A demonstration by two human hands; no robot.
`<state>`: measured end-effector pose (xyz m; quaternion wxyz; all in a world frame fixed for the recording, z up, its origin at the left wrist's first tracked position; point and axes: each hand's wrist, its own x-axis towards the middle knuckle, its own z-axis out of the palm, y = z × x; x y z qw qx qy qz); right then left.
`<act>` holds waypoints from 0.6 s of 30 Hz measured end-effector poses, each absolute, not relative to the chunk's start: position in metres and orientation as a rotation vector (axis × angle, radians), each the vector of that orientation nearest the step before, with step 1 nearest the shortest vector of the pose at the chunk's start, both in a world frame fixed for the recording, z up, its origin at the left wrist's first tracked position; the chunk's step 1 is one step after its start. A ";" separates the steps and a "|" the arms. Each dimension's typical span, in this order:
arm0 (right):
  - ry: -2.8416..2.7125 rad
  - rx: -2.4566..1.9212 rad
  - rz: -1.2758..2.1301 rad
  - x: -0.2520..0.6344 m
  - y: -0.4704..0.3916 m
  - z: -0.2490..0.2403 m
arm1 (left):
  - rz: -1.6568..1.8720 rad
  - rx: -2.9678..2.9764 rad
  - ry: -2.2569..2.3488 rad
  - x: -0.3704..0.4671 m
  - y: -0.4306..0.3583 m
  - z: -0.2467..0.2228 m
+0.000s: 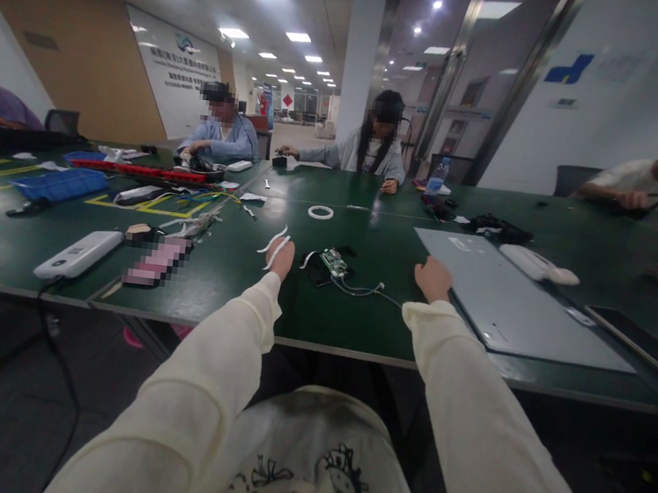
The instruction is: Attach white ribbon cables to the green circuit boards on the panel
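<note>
My left hand is above the green table, with white curled strips at its fingers; the fingers look closed around them. My right hand rests near the left edge of a grey flat panel, its fingers curled, and whether it holds anything is hidden. Between the hands lies a small green circuit board on a black piece, with thin wires running to the right. Beyond them a white ring lies flat.
At the left are a white power bank, a pink phone and a blue tray. At the right are a white device and a dark tablet. Several people sit around the table; a bottle stands across.
</note>
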<state>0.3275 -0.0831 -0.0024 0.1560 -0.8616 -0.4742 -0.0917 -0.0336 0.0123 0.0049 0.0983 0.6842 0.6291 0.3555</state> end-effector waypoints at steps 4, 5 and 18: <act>-1.355 -2.461 -0.272 0.328 -0.083 -0.002 | 1.117 1.997 1.890 -0.030 0.009 0.003; -1.354 -2.457 -0.277 0.329 -0.082 -0.002 | 1.142 1.998 1.870 -0.030 0.008 0.003; -1.340 -2.332 -0.200 0.335 -0.082 -0.003 | 0.775 2.520 1.321 -0.004 -0.040 0.013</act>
